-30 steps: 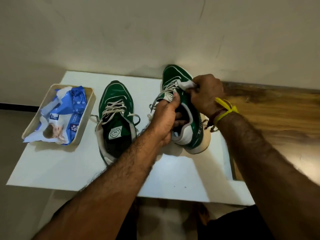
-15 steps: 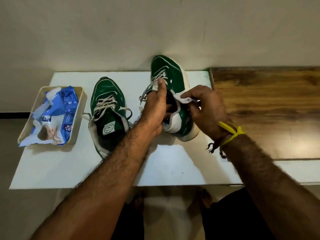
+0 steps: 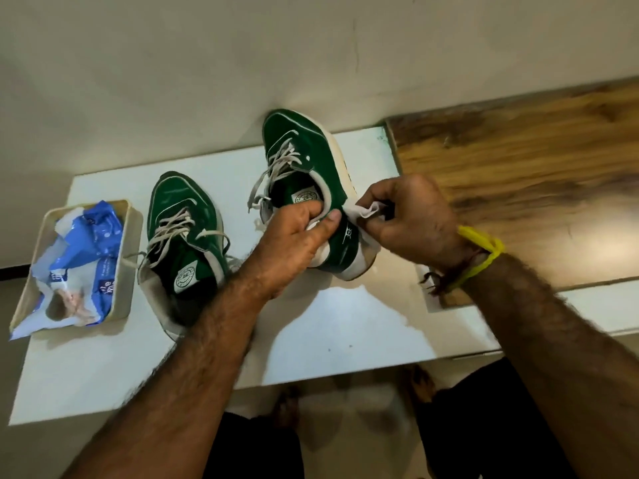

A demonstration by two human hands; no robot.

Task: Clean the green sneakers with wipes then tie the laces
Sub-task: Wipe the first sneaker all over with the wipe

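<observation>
Two green sneakers with loose pale laces are on a white board [image 3: 345,326]. The right sneaker [image 3: 304,157] is tilted up on its heel, toe toward the wall. My left hand [image 3: 294,236] grips its heel collar, fingers inside the opening and thumb on the outer side. My right hand [image 3: 411,219] pinches a crumpled white wipe [image 3: 368,212] against the sneaker's outer heel side. The left sneaker [image 3: 179,229] lies flat on the board, untouched, its laces undone.
A cream tray [image 3: 133,250] at the board's left holds a blue and white wipes packet [image 3: 79,257]. A wooden tabletop [image 3: 518,188] lies to the right. A plain wall stands close behind. My feet show on the floor below the board's front edge.
My right hand with the wipe has slid from the sneaker's toe area back along the outer side to the heel. The left hand keeps its grip. The camera view has tilted.
</observation>
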